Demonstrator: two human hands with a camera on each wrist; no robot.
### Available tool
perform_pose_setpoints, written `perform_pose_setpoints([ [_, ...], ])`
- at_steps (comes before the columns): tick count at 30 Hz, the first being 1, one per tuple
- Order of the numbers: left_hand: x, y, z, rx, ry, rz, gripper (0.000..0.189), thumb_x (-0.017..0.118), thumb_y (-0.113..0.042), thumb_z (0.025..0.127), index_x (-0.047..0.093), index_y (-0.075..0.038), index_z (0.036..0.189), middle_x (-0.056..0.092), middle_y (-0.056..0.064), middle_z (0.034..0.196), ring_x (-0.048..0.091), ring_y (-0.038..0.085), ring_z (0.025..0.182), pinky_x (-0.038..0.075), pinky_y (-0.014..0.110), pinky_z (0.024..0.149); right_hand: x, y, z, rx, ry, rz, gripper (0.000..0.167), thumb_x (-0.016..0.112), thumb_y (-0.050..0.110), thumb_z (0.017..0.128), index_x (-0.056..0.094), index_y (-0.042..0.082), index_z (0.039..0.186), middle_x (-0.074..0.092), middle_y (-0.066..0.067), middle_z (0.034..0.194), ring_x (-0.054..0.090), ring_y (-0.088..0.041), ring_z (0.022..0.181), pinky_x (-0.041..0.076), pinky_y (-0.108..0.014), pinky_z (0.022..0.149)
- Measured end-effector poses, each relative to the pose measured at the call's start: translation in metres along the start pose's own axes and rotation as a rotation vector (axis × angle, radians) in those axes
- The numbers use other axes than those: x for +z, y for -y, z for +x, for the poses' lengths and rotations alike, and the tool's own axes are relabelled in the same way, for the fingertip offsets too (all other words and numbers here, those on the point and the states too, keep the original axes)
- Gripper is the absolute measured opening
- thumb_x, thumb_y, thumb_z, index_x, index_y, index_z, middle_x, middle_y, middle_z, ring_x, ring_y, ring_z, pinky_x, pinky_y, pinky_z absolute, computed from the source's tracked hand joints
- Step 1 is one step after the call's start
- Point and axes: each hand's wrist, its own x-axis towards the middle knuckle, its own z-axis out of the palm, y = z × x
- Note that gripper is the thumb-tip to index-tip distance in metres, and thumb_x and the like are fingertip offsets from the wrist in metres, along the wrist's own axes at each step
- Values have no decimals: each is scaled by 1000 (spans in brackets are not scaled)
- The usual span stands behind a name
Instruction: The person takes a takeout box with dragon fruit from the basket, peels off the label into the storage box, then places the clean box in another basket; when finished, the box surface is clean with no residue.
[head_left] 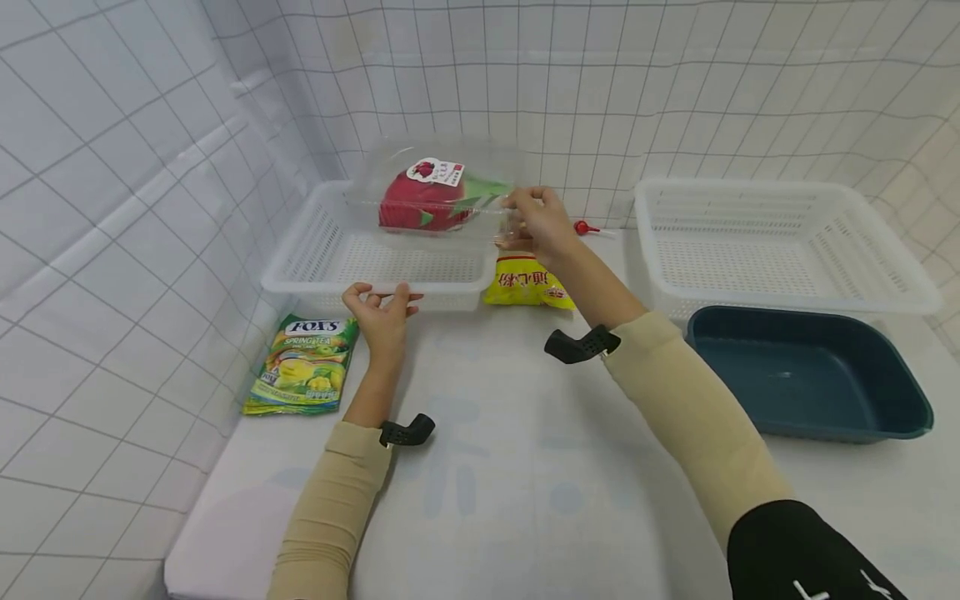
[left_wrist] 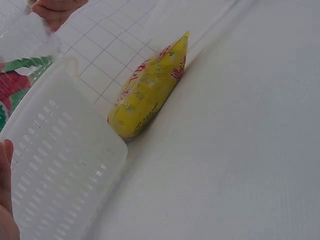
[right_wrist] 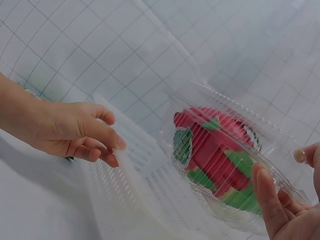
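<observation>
The right hand (head_left: 542, 223) has its grip clamped on the right end of a clear box (right_wrist: 272, 145); inside the box sits a red fruit (head_left: 420, 208) with green tips, and a white label (head_left: 438, 171) with a small red picture shows on top; the box is held over the far side of the left basket (head_left: 450, 300), and whether it touches the basket I cannot tell. The left hand (head_left: 385, 321) has its grip clamped on the near rim of that white basket, thumb and fingers together on the edge; the basket stands on the white desk (head_left: 510, 417), its sides slotted.

Just right of the left basket lies a yellow bag (head_left: 528, 283) with red print; a red lollipop (head_left: 583, 227) is farther back, near the right hand, its stick pointing right. A green bag (head_left: 306, 367) marked FOX'S lies flat on the desk, at the near left of the left basket.

On the right stands the right basket (head_left: 757, 296), also white; a dark tub (head_left: 787, 375) stands at its near side. A grid-patterned sheet (head_left: 600, 83) rises at the far side and the left; both arms wear tan sleeves (head_left: 333, 492) and black wrist mounts (head_left: 407, 431).
</observation>
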Motion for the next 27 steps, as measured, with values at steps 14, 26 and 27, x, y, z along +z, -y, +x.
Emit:
perform_pose_setpoints([
  [14,0,3,2,14,8,-18,44,62,3,91,22,-13,103,52,15,88,69,15,65,54,22,57,-35,11,-18,-53,-13,22,20,50,15,100,37,10,114,40,-10,105,57,-20,51,55,-24,54],
  [26,0,1,1,15,22,-17,42,59,5,92,22,-11,103,48,25,92,68,15,64,54,22,58,-71,19,-34,-68,-67,44,11,46,14,101,38,11,108,36,-8,96,56,-18,49,53,-22,52],
  [27,0,1,1,12,23,-18,42,59,5,93,22,-11,103,47,24,91,68,15,64,54,22,58,-74,18,-36,-59,-77,52,11,46,14,101,38,11,107,36,-8,99,55,-18,49,53,-21,51],
])
